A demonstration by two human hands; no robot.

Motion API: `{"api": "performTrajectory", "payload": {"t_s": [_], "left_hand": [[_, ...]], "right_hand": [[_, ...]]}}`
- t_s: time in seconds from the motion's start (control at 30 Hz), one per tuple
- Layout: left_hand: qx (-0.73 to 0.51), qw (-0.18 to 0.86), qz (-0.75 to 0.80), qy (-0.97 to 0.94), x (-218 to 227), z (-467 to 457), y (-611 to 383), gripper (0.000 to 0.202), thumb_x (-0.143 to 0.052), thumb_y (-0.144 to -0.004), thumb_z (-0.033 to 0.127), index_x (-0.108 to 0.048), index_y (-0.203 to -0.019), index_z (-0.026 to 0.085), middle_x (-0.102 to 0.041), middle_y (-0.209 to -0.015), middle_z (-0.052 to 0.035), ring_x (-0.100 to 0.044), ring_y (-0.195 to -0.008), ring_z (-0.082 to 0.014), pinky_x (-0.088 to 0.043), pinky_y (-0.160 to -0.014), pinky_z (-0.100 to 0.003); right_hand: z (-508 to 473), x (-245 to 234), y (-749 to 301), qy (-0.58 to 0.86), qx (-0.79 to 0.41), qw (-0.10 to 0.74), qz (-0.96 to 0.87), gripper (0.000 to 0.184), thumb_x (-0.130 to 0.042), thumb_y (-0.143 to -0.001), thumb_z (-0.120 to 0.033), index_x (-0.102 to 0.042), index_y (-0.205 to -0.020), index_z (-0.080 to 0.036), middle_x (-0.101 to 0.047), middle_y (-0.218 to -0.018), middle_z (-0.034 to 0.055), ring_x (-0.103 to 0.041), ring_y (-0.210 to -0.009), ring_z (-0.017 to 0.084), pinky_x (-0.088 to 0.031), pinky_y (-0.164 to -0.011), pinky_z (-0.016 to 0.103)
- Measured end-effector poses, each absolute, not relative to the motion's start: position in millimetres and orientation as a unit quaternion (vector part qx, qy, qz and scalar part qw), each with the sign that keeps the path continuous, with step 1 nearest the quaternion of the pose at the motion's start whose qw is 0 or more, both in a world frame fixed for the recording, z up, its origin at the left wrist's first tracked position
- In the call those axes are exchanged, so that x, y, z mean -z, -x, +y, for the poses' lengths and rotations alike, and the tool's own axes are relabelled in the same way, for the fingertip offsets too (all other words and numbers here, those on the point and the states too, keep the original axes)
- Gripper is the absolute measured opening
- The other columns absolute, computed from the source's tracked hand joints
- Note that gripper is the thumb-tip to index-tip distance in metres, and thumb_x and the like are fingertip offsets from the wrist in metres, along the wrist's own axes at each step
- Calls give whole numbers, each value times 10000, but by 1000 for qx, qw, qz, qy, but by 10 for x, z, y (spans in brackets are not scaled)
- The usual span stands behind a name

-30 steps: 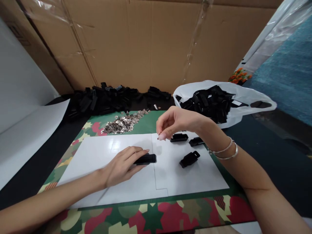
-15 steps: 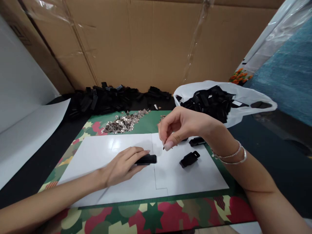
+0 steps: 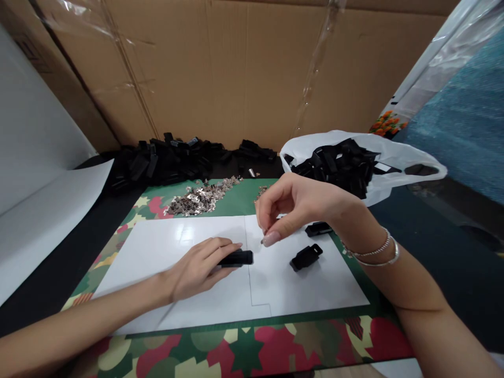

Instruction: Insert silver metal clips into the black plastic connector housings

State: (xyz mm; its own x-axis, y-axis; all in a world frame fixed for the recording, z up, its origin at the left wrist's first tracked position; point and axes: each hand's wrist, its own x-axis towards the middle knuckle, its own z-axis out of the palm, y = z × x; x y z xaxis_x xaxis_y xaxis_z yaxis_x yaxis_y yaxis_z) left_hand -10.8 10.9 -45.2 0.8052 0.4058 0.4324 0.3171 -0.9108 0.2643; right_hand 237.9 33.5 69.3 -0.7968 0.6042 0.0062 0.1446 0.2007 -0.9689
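Note:
My left hand (image 3: pixel 202 265) rests on the white sheet (image 3: pixel 157 247), its fingers closed around a black plastic casing (image 3: pixel 241 257) whose right end sticks out past the fingertips. Above the sheet, to the right of that casing, my right hand (image 3: pixel 289 207) pinches a tiny piece (image 3: pixel 262 241), seemingly metal, between thumb and forefinger; its exact shape is too small to make out. A second black plastic part (image 3: pixel 306 257) with a slot at one end lies on the sheet below my right hand. Another black part (image 3: pixel 318 229) lies partly hidden behind my right wrist.
A pile of small shiny metal pieces (image 3: pixel 200 198) lies on the patterned mat (image 3: pixel 244 346) behind the sheet. Black plastic parts (image 3: pixel 157 160) are heaped along the cardboard wall (image 3: pixel 220 73). A white plastic bag (image 3: pixel 413 152) holding more black parts stands at the back right.
My right thumb and fingertips have shifted slightly, turning the tiny piece in the pinch. My left hand and the casing stay in place.

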Motion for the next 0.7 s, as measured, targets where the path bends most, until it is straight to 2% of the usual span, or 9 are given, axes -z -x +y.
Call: {"api": "performTrajectory", "payload": {"t_s": [0.27, 0.4, 0.57, 0.7], "left_hand": [[-245, 94, 190, -946, 459, 113, 109, 392, -507, -881, 182, -395, -1256, 178, -579, -1003, -85, -591, -908, -169, -537, -781, -293], [-248, 105, 203, -941, 447, 100, 119, 390, -486, -881, 169, -398, -1260, 192, -555, -1037, -90, -591, -911, -166, -537, -772, -281], [-285, 127, 234, -921, 316, 75, 123, 388, -518, -846, 100, -422, -1212, 188, -501, -1092, -94, -557, -988, -163, -505, -825, -259], [-310, 120, 239, -912, 163, 43, 108, 404, -537, -823, 53, -439, -1195, 175, -502, -1099, -82, -545, -1011, -148, -471, -873, -238]], "right_hand": [[366, -672, -2389, 253, -627, 191, -711, 127, -754, -654, -177, -638, -670, -128, -580, -594, -43, -475, -502, 31, -400, -467, 159], [386, -648, -2390, 240, -660, 186, -687, 111, -748, -665, -170, -653, -692, -119, -616, -590, -30, -505, -477, 30, -418, -451, 148], [396, -602, -2379, 260, -657, 170, -687, 109, -695, -727, -203, -682, -774, -106, -694, -701, 43, -633, -551, 97, -472, -461, 179], [392, -565, -2347, 313, -623, 151, -700, 141, -679, -731, -234, -690, -811, -119, -699, -719, 47, -679, -643, 142, -500, -491, 193]]}}
